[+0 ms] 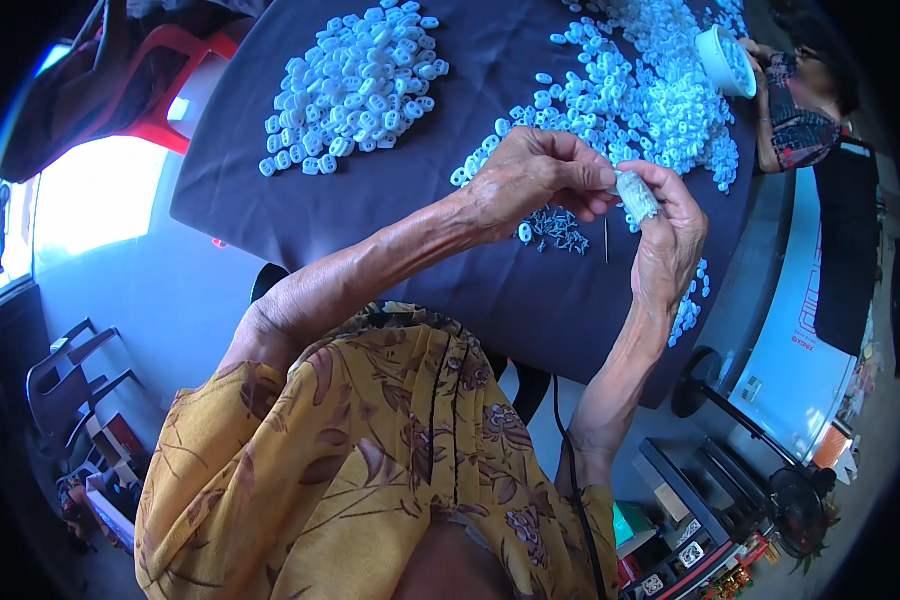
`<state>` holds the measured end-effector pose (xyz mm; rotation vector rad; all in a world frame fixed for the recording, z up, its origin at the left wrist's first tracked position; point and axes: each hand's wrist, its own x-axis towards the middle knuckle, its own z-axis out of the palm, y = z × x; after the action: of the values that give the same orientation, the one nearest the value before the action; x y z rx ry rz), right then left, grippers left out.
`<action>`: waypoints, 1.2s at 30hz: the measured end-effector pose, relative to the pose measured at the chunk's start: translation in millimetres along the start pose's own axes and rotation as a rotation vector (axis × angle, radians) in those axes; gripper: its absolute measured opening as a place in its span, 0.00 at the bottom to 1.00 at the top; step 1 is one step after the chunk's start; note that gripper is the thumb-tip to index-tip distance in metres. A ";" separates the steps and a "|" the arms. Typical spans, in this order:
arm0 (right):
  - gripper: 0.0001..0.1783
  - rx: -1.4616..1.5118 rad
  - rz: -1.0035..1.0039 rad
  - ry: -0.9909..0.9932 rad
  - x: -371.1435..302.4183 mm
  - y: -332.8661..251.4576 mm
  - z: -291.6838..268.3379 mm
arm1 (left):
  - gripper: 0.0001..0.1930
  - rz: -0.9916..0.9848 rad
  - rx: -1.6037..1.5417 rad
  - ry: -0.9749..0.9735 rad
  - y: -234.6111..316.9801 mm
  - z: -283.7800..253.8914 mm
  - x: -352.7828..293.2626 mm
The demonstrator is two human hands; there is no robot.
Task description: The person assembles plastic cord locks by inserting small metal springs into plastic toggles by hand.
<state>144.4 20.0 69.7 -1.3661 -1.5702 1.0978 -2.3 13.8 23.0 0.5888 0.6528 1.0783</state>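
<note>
My left hand [535, 180] and my right hand [670, 235] meet above the dark tablecloth, fingertips close together. A whitish wrap [637, 197] sits at the tip of my right thumb, below the bent index finger. Left thumb and fingers pinch right beside it; whatever small piece lies between the two hands is mostly hidden. Beneath them on the cloth is a small heap of dark screws [562, 232]. A thin metal pin [606, 242] lies near it, and a single white oval piece with two holes [525, 232] rests at the heap's left.
A pile of white oval pieces [360, 90] covers the table's far left. A larger spread [660, 100] fills the far right. There a person [805, 110] holds a white bowl [722, 62]. More pieces [688, 310] lie by the right edge. A red chair [160, 90] stands left.
</note>
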 end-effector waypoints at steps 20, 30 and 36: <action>0.09 0.044 -0.101 0.152 -5.3 12.6 13.5 | 0.05 0.101 0.233 0.176 -11.5 7.0 -0.1; 0.13 0.127 -0.124 0.142 -1.4 11.4 11.5 | 0.05 0.082 0.063 0.127 -8.1 7.6 0.7; 0.19 0.063 -0.149 -0.093 -6.8 10.8 -2.6 | 0.06 0.029 0.023 0.075 -2.0 6.2 -4.6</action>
<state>151.3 14.1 60.3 -1.1515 -1.6613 1.1241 2.0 8.1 26.6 0.5817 0.7249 1.1255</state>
